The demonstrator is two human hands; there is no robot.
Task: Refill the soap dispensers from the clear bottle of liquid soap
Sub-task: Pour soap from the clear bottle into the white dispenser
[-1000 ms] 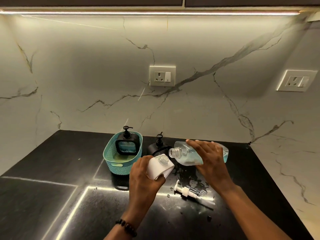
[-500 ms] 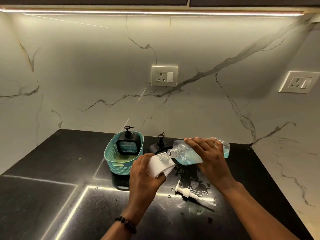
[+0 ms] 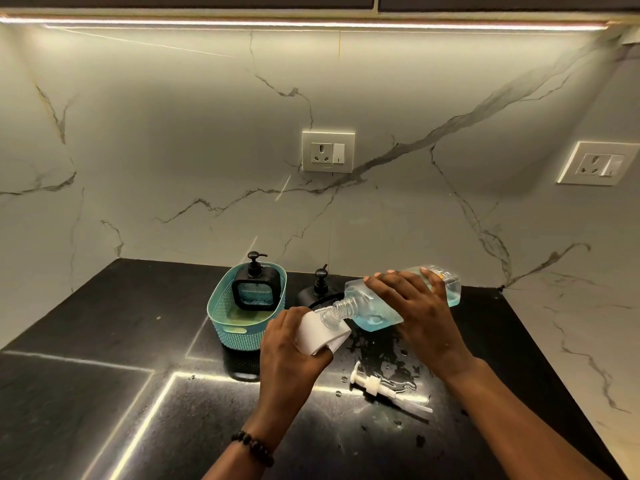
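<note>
The clear bottle of liquid soap, part full of blue liquid, is tipped neck-down, its threaded mouth touching the open top of a white soap dispenser. The right hand grasps the bottle from above; the left hand grips the dispenser above the black bench. A white pump lies on wet bench just beside them.
</note>
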